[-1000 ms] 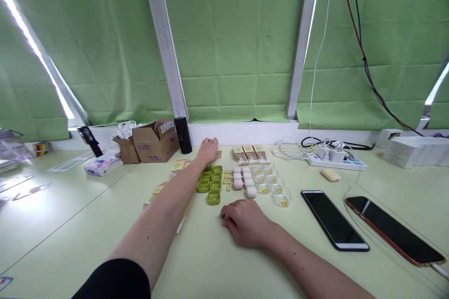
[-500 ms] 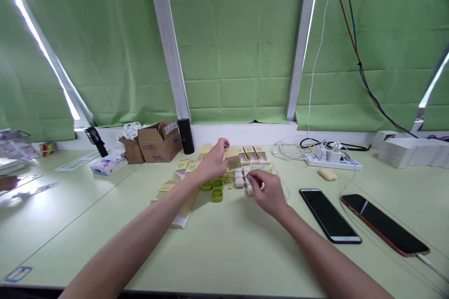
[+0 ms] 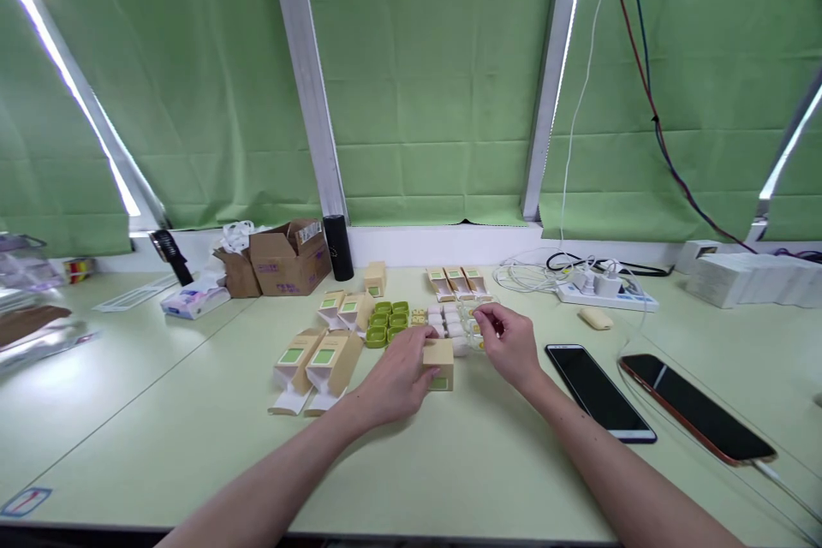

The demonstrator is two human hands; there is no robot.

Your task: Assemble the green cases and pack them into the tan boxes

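Note:
My left hand (image 3: 403, 372) is closed round the side of a small tan cardboard box (image 3: 439, 353) with a green label, near the middle of the table. My right hand (image 3: 510, 344) is pinched at the clear plastic pieces (image 3: 473, 337) with yellow spots; what lies between its fingertips is too small to make out. Between the hands, white rounded pieces (image 3: 453, 330) stand in rows. Left of them are small yellowish pieces (image 3: 418, 317) and several green square cups (image 3: 378, 319). Open tan boxes (image 3: 334, 360) with white flaps lie left of my left hand.
More open tan boxes (image 3: 457, 281) lie at the back, and a closed one (image 3: 375, 278) stands to their left. Two phones (image 3: 598, 394) lie at right, one on a cable. Behind them is a power strip (image 3: 607, 295). A brown carton (image 3: 290, 261) and black cylinder (image 3: 338, 248) stand back left.
My left hand has come back toward me from the rear of the table and now holds a tan box. My right hand has shifted slightly right and back, from the white pieces to the clear ones.

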